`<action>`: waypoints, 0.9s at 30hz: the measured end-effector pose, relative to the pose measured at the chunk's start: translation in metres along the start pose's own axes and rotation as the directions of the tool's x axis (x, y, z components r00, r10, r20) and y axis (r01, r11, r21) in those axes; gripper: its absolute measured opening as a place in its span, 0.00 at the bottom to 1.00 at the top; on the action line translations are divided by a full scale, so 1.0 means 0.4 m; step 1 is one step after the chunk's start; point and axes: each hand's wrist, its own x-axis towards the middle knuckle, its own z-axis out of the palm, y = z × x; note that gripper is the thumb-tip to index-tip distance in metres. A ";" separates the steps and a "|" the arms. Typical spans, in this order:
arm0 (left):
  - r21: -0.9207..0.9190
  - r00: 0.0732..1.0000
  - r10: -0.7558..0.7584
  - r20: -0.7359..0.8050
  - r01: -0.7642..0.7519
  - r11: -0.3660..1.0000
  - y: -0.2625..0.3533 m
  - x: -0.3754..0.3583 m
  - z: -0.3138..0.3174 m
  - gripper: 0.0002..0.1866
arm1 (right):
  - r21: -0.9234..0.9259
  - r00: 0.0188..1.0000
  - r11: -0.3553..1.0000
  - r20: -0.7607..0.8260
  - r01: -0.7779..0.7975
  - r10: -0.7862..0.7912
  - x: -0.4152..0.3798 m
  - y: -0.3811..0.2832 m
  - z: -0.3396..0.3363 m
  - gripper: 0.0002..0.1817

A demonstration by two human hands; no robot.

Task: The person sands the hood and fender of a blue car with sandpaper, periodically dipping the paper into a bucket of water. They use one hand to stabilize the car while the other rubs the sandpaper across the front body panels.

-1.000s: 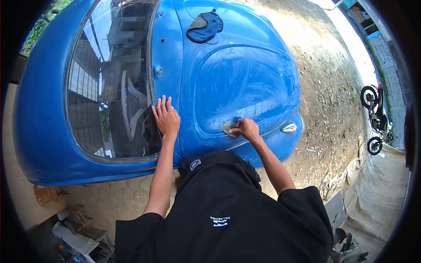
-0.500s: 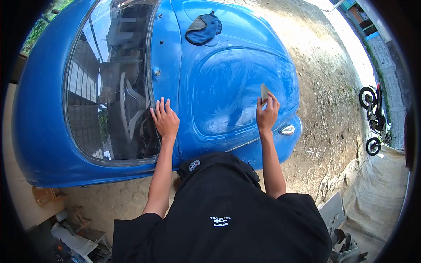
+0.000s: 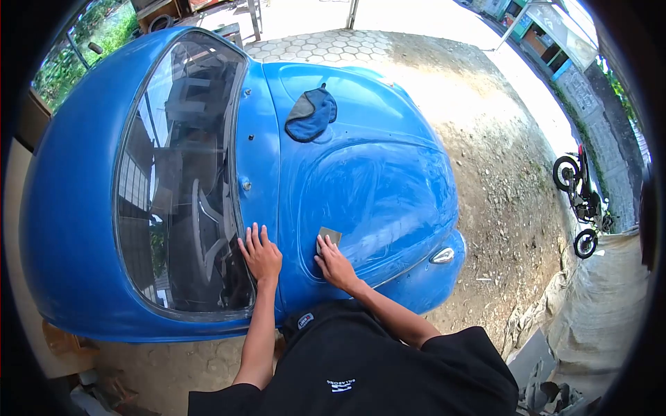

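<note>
A blue rounded car hood (image 3: 388, 180) lies in front of me, with pale, cloudy smears over its surface. My right hand (image 3: 335, 267) presses a small flat grey-tan piece of sandpaper (image 3: 331, 236) against the hood's near side, close to its rear end by the windshield. My left hand (image 3: 263, 255) rests flat with fingers spread on the blue panel at the lower corner of the windshield (image 3: 187, 180), holding nothing. Farther up the hood a folded blue and grey cloth (image 3: 311, 116) lies by itself.
A chrome-trimmed lamp (image 3: 442, 256) sits on the near fender. Gravelly ground (image 3: 499, 194) stretches beyond the car's front, with a parked motorcycle (image 3: 586, 201) at the right. A beige tarp (image 3: 600, 305) covers the lower right. Hexagonal paving (image 3: 326, 47) shows at the far side.
My right hand has swept left across the hood with the sandpaper, from near the front toward the windshield. My left hand stays at the windshield corner. The view has tilted up.
</note>
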 end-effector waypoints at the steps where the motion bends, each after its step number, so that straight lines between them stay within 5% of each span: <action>1: 0.009 1.000 0.002 -0.001 -0.002 1.000 0.002 -0.001 -0.001 0.24 | 0.034 0.999 0.999 0.040 -0.009 0.007 -0.004 -0.030 -0.010 0.29; 4: -0.005 1.000 0.003 0.003 -0.003 1.000 0.000 -0.001 -0.006 0.23 | 0.136 0.972 0.982 0.174 0.134 -0.157 -0.015 -0.049 0.047 0.34; 15: 0.037 1.000 0.017 0.012 -0.018 0.999 -0.007 -0.007 0.011 0.23 | 0.275 0.940 0.948 0.251 0.158 -0.230 -0.135 -0.065 0.043 0.31; 24: 0.000 0.999 0.047 -0.003 -0.047 0.999 -0.016 -0.011 0.013 0.23 | 0.009 0.989 1.000 0.146 0.016 -0.017 -0.418 -0.084 0.030 0.27; 26: -0.033 0.998 0.066 -0.009 -0.067 0.997 -0.028 -0.023 0.011 0.23 | -0.137 0.978 0.985 0.167 -0.106 0.129 -0.553 -0.048 0.034 0.25; 27: -0.063 0.996 0.085 -0.009 -0.085 0.994 -0.033 -0.021 0.012 0.23 | -0.144 0.928 0.946 0.196 -0.292 0.317 -0.616 -0.034 0.020 0.23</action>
